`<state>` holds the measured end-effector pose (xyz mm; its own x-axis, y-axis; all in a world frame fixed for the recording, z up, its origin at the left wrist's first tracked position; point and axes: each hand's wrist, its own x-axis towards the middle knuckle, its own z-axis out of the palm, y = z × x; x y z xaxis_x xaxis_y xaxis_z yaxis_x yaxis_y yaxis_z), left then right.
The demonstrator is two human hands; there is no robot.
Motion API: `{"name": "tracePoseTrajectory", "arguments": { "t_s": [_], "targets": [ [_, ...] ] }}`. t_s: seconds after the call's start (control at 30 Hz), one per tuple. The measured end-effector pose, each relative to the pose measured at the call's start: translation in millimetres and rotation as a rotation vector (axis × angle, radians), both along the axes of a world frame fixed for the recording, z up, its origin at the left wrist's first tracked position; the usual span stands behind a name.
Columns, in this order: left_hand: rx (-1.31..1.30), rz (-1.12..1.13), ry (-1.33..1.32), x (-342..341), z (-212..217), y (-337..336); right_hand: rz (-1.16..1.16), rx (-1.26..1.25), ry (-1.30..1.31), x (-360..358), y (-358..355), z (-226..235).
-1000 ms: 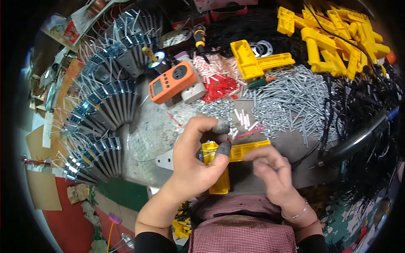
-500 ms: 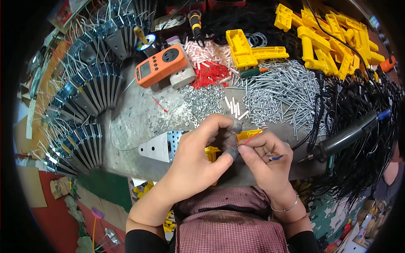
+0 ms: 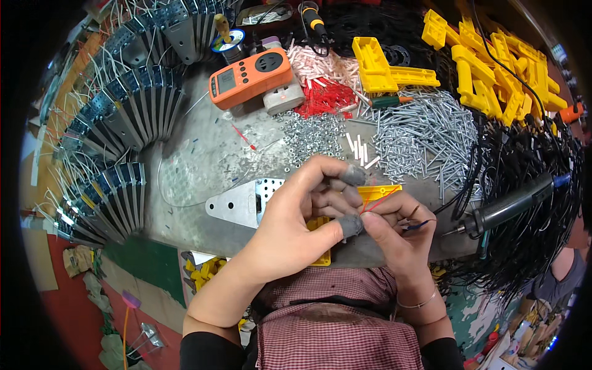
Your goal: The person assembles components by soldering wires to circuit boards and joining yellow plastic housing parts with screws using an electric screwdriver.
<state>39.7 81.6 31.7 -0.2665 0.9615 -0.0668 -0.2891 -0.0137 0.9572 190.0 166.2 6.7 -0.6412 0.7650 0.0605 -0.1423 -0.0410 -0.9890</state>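
Note:
Thin red wire (image 3: 386,198) is pinched between the thumb and forefinger of my right hand (image 3: 398,237). A short dark blue wire (image 3: 420,225) lies across its curled fingers. My left hand (image 3: 296,213) is close beside it, grey covers on thumb and forefinger. Those two tips stand apart, with the thumb by the right fingertips; its other fingers curl inward, partly hidden. Beneath both hands is a yellow plastic housing (image 3: 383,192), mostly covered by them. A grey metal plate (image 3: 234,205) with a perforated part lies left of my left hand, its right end hidden.
An orange meter (image 3: 250,77) sits behind, near red wire pieces (image 3: 325,98), nuts (image 3: 311,137) and screws (image 3: 425,132). Yellow housings (image 3: 509,68) pile up at back right. A soldering iron (image 3: 512,203) and black cables (image 3: 524,246) lie right; metal plates (image 3: 117,197) stand in rows left.
The view has shifted, so the bench things sit differently in the picture. My left thumb and forefinger are farther apart. My right hand still pinches the red wire.

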Motion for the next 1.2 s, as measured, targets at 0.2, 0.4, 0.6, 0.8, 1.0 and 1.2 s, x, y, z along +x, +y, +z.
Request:
{"name": "tracePoseTrajectory", "arguments": {
  "t_s": [0.2, 0.4, 0.6, 0.8, 1.0, 1.2],
  "targets": [
    [0.051, 0.043, 0.525, -2, -6, -10, -0.034, -0.038, -0.093, -5, -7, 6],
    [0.021, 0.083, 0.574, 0, 0, -23, 0.029, 0.134, -0.165, 5, -7, 5],
    [0.001, 0.161, 0.262, -3, -3, -45, 0.046, 0.047, -0.166, 14, -13, 10],
    [0.038, 0.098, 0.586, -8, -1, -49, 0.143, 0.276, -0.254, 4, -17, 19],
    [-0.002, 0.279, 0.908, -20, 0, -58, 0.205, 0.426, -0.401, -10, -1, 31],
    [0.003, 0.326, 0.931, -37, -2, -55, 0.16, 0.679, -0.531, -45, 11, 25]
  ]
}}
